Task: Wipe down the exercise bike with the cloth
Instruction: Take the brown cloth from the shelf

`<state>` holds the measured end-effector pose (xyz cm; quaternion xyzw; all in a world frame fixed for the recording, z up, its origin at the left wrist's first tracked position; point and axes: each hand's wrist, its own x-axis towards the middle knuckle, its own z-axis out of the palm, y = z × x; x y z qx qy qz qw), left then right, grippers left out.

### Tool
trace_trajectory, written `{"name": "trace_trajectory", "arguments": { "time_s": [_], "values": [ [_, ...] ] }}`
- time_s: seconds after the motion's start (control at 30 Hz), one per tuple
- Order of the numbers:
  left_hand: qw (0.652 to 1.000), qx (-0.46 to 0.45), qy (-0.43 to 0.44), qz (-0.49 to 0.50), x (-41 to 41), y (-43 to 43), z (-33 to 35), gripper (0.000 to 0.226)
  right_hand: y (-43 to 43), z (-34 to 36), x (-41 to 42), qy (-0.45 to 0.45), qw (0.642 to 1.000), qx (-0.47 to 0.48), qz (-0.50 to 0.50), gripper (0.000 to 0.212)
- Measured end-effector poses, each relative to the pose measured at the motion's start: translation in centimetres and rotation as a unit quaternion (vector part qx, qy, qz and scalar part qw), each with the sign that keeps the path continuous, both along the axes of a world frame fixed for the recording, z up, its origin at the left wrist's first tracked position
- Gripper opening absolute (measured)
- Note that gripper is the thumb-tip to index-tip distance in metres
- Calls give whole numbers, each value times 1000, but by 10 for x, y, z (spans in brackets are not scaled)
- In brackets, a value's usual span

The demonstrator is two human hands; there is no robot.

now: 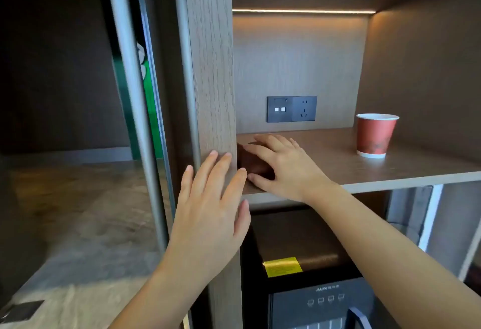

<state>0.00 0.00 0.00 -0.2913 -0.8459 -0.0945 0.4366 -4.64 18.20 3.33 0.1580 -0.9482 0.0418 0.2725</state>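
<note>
Quick rundown of your spot: the shelf [325, 157] runs across in front of you, with the cup [374, 136] standing toward its right end and the socket panel [291, 108] on the back wall behind it. The cloth [253, 162] sits at the shelf's left end, right against the upright post [210, 68], under your right hand [283, 164]. Your left hand [208, 211] is flat on the post's front. Below the shelf there's a small fridge [312, 302].

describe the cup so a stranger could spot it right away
Look into the lit wooden niche above the black appliance. On its shelf, right of the grey socket, stands a paper cup. It is the only red thing there, with a white rim and base.
</note>
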Motion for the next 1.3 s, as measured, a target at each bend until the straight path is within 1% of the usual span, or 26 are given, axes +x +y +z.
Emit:
{"name": "trace_trajectory", "arguments": {
  "time_s": [0.13,0.3,0.47,0.67,0.77,0.87,0.97,1.03,1.1,1.13,1.2,1.3],
  "values": [
    [1000,8,13,7,1,6,0,43,3,-2,-6,-53,998,-21,19,46],
    [1000,12,11,26,4,13,-4,43,10,-6,4,-40,998,-24,49,38],
    [999,36,25,-1,9,22,-10,37,25,-11,30,-17,996,-35,77,37],
    [998,56,13,-25,12,32,-12,36,36,-9,54,-35,996,-26,84,50],
    [997,68,1,-30,12,35,-12,35,29,0,54,-39,996,-25,80,60],
    [997,80,-9,-18,11,33,-11,35,15,9,44,-40,997,3,60,65],
    [996,87,-8,-8,9,29,-10,35,7,16,27,-78,996,25,43,66],
    [996,92,-5,-3,8,27,-11,33,7,16,17,-120,992,32,7,69],
    [995,96,-7,5,7,26,-11,34,9,12,11,-165,986,20,-7,73],
    [995,98,-9,7,7,26,-12,33,11,8,10,-169,985,12,0,73],
    [995,99,-13,7,7,26,-13,34,14,2,13,-142,990,7,20,68],
    [995,98,-18,7,7,27,-15,35,19,-7,22,-55,997,8,44,56]
  ]
}}
